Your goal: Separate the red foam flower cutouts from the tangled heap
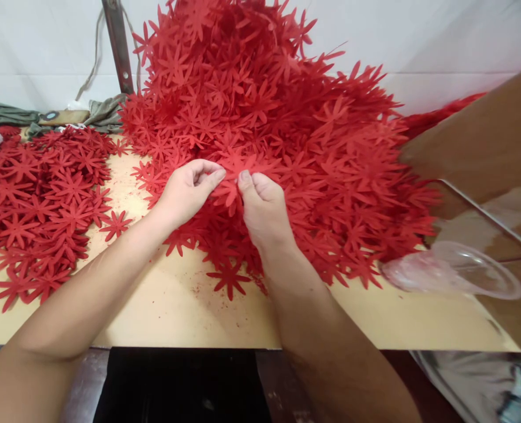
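Observation:
Between my two hands is a red flower cutout (229, 192) with narrow petals, held in front of a tall heap of similar red cutouts (260, 111). My left hand (194, 187) pinches its left side between thumb and fingers. On the other side, my right hand (266, 202) is closed with the thumb on top, gripping the same cutout. Whether a single layer or several lie in the pinch, I cannot tell. A loose cutout (229, 279) lies on the table below my hands.
A lower pile of red cutouts (35, 200) covers the table's left side. At the right stand a clear plastic cup (454, 273) lying on its side and a brown cardboard box (485, 153). Grey cloth (106, 114) and a metal upright (119, 47) are at the back left. The pale tabletop (190, 317) ends near me.

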Tool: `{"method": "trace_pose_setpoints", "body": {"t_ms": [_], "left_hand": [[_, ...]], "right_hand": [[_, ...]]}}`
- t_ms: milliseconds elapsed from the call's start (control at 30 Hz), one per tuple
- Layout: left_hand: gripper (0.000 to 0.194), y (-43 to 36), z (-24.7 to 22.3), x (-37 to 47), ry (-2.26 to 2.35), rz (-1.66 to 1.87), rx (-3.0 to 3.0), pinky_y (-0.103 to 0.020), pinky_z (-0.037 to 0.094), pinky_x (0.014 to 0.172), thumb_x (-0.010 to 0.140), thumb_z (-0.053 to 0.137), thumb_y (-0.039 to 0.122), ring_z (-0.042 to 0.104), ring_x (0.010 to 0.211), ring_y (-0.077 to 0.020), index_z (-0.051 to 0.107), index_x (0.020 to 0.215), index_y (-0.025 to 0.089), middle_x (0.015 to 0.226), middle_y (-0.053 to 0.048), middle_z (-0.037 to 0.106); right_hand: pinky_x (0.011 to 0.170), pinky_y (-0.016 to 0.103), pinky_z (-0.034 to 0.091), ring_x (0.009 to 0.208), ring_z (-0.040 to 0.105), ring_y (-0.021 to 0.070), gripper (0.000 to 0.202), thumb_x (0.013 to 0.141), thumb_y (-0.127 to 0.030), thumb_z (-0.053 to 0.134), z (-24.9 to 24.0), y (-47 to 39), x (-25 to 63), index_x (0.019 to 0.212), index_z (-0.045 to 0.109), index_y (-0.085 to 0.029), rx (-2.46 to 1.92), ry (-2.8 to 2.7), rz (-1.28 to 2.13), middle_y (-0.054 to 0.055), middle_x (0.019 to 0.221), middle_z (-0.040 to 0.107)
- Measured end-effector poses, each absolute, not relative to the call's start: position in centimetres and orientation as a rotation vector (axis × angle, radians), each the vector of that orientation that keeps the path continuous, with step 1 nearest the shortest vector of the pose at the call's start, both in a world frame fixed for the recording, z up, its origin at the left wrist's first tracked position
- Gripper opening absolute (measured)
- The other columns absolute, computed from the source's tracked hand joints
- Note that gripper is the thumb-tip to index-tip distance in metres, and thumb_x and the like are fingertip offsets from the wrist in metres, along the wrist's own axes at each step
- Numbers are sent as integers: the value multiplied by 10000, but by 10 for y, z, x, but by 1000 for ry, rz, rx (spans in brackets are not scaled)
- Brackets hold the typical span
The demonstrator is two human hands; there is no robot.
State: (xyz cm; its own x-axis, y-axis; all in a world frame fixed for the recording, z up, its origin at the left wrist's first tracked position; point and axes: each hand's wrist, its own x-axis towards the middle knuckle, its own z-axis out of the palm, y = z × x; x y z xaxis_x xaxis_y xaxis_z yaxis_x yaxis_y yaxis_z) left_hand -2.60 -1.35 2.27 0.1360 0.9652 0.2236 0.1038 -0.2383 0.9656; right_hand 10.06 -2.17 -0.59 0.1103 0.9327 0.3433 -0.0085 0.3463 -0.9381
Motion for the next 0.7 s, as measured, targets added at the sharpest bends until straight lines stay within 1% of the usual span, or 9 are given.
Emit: {"method": "trace_pose_setpoints", "body": {"t_ms": [100,167,233,300,367,467,533,600,700], "left_hand": [[121,-18,27,-22,1056,1175,1508,-226,403,682,755,650,207,486,644,-66,575,814,133,732,22,575],[108,-19,29,-21,1026,1216,1503,-213,406,691,732,662,157,489,644,-59,561,760,132,714,31,565],[109,-18,28,-23,997,1292,1442,-189,403,679,746,626,102,481,623,-44,532,703,135,672,45,538],[135,-17,27,-26,992,1344,1348,-169,393,641,771,591,87,463,591,-31,508,677,139,630,56,511],[160,-16,26,-28,1005,1351,1288,-163,370,584,799,574,120,435,549,-26,495,662,142,598,60,496],[244,-18,27,-27,1040,1337,1278,-169,342,521,836,546,183,386,492,-27,461,611,147,550,58,465],[262,-17,29,-28,1077,1350,1276,-170,356,517,853,519,198,394,483,-31,450,604,155,545,55,461],[223,-13,28,-33,1131,1381,1258,-175,398,543,864,489,209,446,508,-41,465,646,165,592,43,506],[32,3,21,-50,1240,1446,1260,-210,482,659,822,507,177,560,655,-71,506,790,184,790,8,608]], "right_hand": [[524,221,365,518,352,57,500,707,-618,606,-7,-19,102,547,397,-192,-985,-1265,898,-59,527,369],[546,222,400,527,388,60,501,683,-645,607,-7,-21,98,565,417,-196,-936,-1266,987,-59,538,402],[591,230,447,562,449,70,473,658,-645,632,-5,-24,94,618,459,-207,-850,-1261,1135,-57,574,462],[659,247,490,616,511,85,419,630,-590,697,-3,-28,90,732,523,-223,-788,-1273,1286,-56,637,533],[734,261,511,673,556,95,422,594,-506,765,-1,-31,88,840,559,-232,-769,-1280,1360,-51,707,588],[807,276,516,754,599,111,419,565,-430,804,-2,-31,89,853,572,-233,-752,-1239,1350,-36,787,636],[778,280,523,738,606,115,398,556,-413,810,-4,-29,90,812,564,-232,-757,-1197,1336,-35,779,643],[701,271,523,661,590,104,395,542,-406,814,-5,-26,91,774,548,-228,-781,-1146,1314,-44,726,632],[579,242,488,561,542,79,435,492,-408,826,-5,-23,92,757,532,-229,-820,-1047,1244,-60,684,615]]}}
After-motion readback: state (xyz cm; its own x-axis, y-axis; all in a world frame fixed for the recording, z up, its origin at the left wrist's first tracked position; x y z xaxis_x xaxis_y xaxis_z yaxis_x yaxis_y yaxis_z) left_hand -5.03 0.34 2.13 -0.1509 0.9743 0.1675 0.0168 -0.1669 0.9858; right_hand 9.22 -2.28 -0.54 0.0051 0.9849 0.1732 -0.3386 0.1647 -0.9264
